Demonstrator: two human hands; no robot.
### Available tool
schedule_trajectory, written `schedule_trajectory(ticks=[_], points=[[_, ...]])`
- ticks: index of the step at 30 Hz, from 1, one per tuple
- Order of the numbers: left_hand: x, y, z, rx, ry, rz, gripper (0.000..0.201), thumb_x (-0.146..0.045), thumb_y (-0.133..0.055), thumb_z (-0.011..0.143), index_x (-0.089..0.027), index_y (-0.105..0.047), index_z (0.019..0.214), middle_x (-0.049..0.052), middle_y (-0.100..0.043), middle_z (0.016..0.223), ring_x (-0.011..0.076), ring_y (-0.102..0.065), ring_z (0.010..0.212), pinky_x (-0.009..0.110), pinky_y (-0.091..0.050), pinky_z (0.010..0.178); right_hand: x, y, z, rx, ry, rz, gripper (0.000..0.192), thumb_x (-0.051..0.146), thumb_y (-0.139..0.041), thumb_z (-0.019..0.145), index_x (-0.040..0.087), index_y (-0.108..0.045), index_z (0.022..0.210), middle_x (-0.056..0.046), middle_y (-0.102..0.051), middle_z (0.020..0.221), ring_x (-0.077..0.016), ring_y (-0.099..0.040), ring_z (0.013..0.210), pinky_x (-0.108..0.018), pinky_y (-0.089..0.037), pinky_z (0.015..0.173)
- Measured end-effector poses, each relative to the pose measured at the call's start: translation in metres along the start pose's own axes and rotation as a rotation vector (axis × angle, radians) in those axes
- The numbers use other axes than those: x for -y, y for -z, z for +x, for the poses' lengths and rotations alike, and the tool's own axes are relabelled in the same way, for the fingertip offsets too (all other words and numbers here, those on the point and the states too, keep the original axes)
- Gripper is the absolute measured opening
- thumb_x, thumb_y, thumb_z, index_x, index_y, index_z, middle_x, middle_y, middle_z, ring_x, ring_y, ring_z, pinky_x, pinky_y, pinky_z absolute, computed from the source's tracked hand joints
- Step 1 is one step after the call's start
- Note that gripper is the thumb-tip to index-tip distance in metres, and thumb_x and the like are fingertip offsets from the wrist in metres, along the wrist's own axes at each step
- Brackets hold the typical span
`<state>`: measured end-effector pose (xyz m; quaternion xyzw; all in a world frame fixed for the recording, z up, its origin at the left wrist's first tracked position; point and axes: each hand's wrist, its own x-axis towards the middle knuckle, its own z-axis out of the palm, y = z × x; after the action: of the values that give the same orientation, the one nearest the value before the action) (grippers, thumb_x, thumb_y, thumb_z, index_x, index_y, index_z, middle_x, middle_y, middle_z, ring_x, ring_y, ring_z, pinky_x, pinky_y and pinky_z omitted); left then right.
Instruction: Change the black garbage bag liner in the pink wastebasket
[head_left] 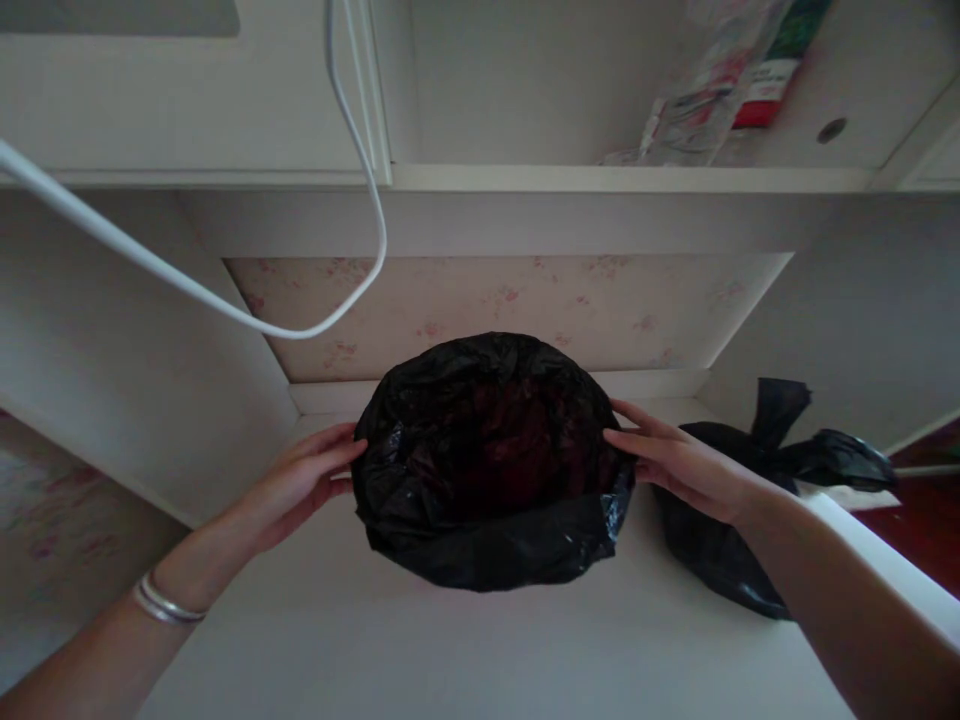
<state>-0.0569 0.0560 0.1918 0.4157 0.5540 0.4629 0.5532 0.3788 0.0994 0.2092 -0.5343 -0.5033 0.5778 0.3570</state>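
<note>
Between my two hands is a round trash can lined with a black garbage bag point(487, 545). The bag is folded over the rim all round and hides the can's outer wall. Its mouth faces me, and the inside is dark with a reddish tint. My left hand point(319, 465) grips the left side of the rim, with the thumb on the edge and the fingers behind. On the opposite side my right hand point(667, 455) holds the rim the same way. A knotted, filled black garbage bag point(720, 540) sits at the right, partly behind my right forearm.
Underneath is a white surface point(480, 650). A shelf point(630, 180) runs above, holding a clear plastic package point(694, 110) and a green, white and red pack point(772, 85). A white cable point(300, 332) loops down at the upper left. Floral wallpaper point(465, 300) shows behind.
</note>
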Motion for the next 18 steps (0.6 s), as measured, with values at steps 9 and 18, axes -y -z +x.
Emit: schedule_trajectory(ticks=[9,18], points=[[-0.042,-0.006,-0.046,-0.158,-0.187,-0.129,0.019,-0.039,-0.088,0.068,-0.03,-0.076,0.08,-0.003,-0.071,0.069,0.0154,-0.059,0.055,0.026,-0.051,0.046,0.031,-0.002,-0.018,-0.207,0.34,0.081,0.048,0.044,-0.086,0.071,0.028,-0.072,0.114,-0.001,-0.073,0.089,-0.0139,-0.063,0.062,-0.021,-0.05,0.046],[-0.053,-0.014,-0.064,-0.382,-0.465,-0.258,0.028,-0.053,-0.068,0.081,-0.043,-0.079,0.105,-0.009,-0.078,0.11,0.0394,-0.061,0.124,0.051,-0.06,0.086,0.083,-0.039,-0.041,-0.269,0.728,0.45,0.028,0.021,-0.055,0.087,0.035,-0.073,0.104,0.001,-0.072,0.106,-0.0159,-0.068,0.078,-0.028,-0.058,0.062]])
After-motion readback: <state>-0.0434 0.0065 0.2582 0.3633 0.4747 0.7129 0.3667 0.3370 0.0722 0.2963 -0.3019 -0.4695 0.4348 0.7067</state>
